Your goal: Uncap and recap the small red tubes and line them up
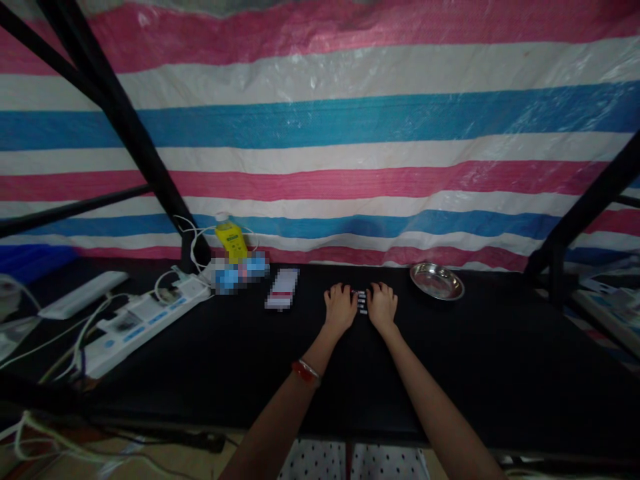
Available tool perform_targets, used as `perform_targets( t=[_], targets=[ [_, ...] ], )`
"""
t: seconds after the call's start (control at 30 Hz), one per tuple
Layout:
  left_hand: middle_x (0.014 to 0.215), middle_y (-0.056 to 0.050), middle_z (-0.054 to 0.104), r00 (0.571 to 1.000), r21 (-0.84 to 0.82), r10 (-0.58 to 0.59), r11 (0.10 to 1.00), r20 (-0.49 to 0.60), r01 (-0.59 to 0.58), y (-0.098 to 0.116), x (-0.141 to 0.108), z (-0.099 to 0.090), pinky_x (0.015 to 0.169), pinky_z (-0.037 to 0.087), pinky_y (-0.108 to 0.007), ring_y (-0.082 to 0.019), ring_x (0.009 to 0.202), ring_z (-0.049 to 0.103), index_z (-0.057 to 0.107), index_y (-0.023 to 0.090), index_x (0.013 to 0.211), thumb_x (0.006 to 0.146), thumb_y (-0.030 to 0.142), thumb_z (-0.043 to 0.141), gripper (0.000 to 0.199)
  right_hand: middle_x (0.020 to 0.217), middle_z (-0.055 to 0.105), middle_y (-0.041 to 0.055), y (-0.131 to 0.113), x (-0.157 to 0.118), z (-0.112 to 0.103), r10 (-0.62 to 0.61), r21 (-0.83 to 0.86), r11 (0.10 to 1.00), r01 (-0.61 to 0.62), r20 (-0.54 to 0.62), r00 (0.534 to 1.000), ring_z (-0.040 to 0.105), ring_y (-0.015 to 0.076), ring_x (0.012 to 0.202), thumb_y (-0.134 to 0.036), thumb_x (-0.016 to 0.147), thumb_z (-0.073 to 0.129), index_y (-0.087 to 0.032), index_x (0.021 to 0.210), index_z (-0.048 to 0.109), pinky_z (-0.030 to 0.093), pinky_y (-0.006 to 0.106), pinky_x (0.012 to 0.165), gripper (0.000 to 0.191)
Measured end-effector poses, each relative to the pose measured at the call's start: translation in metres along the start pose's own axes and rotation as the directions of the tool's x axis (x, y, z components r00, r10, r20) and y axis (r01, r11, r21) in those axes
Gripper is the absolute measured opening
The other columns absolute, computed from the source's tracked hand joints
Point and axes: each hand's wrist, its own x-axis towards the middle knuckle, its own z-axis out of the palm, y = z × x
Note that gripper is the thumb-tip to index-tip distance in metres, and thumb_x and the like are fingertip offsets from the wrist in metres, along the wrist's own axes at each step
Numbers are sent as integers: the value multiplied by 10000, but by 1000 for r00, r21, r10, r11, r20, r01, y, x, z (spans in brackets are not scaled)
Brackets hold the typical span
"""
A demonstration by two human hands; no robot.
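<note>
Both my hands rest on a black table [500, 360], fists curled and side by side near its far middle. Between my left hand [340, 308] and my right hand [383, 305] lies a small striped dark-and-white object [361, 301], pinched from both sides by the fingers. What it is stays unclear at this size. A red bracelet [305, 372] circles my left wrist.
A shallow metal dish [437, 281] sits right of my hands. A blurred white card [283, 289], a yellow bottle [231, 239] and blurred blue items [240, 272] lie to the left. White power strips [143, 319] with cables occupy the left end. A striped tarp [350, 133] hangs behind.
</note>
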Motion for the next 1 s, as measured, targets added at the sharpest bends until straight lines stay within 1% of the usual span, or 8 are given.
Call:
perform_targets(
  t=[0.13, 0.27, 0.43, 0.57, 0.77, 1.0],
  targets=[
    [1165, -136, 531, 999, 14, 30, 999, -26, -30, 0, -3, 1, 933, 321, -427, -258, 1104, 453, 540, 145, 1092, 913, 407, 318, 387, 1231, 529, 141, 0, -1, 1, -7, 6, 1000, 7, -22, 1000, 448, 259, 1100, -285, 888, 381, -158, 1162, 556, 307, 359, 859, 350],
    [1182, -143, 517, 999, -8, 36, 999, -14, -36, 0, -5, 0, 920, 343, -398, -253, 1114, 446, 523, 137, 1113, 916, 434, 291, 426, 1226, 531, 158, -1, -2, 1, -10, 31, 999, 10, -27, 1000, 450, 272, 1100, -270, 884, 378, -143, 1160, 557, 309, 372, 857, 353],
    [1210, -153, 504, 999, -38, 52, 998, -6, -53, 0, -4, -1, 935, 346, -378, -245, 1140, 434, 485, 114, 1176, 918, 425, 297, 446, 1233, 519, 162, -2, -2, -1, 2, 44, 999, -1, -26, 1000, 439, 271, 1120, -263, 883, 375, -133, 1174, 540, 300, 373, 874, 358],
    [1233, -165, 502, 998, -33, 56, 998, 15, -56, 1, -5, -2, 951, 343, -384, -250, 1157, 432, 484, 90, 1189, 918, 419, 297, 466, 1226, 531, 152, -2, -2, -1, 10, 41, 999, -9, -24, 1000, 450, 255, 1107, -241, 886, 361, -131, 1170, 536, 304, 356, 871, 351],
    [1310, -160, 460, 996, -28, 87, 996, 26, -86, -2, -10, 2, 993, 320, -382, -246, 1224, 390, 452, 91, 1242, 913, 398, 322, 468, 1218, 545, 142, -2, -5, 0, 4, 32, 999, -2, -45, 999, 464, 240, 1090, -221, 895, 339, -115, 1149, 541, 311, 335, 857, 341],
    [1246, -154, 501, 995, -22, 87, 996, 41, -86, -3, -9, 1, 964, 343, -385, -249, 1183, 418, 474, 99, 1210, 894, 379, 371, 435, 1218, 543, 158, -5, -5, 0, -1, 15, 1000, 2, -52, 999, 458, 243, 1098, -247, 895, 354, -106, 1144, 543, 309, 341, 864, 343]
  ],
)
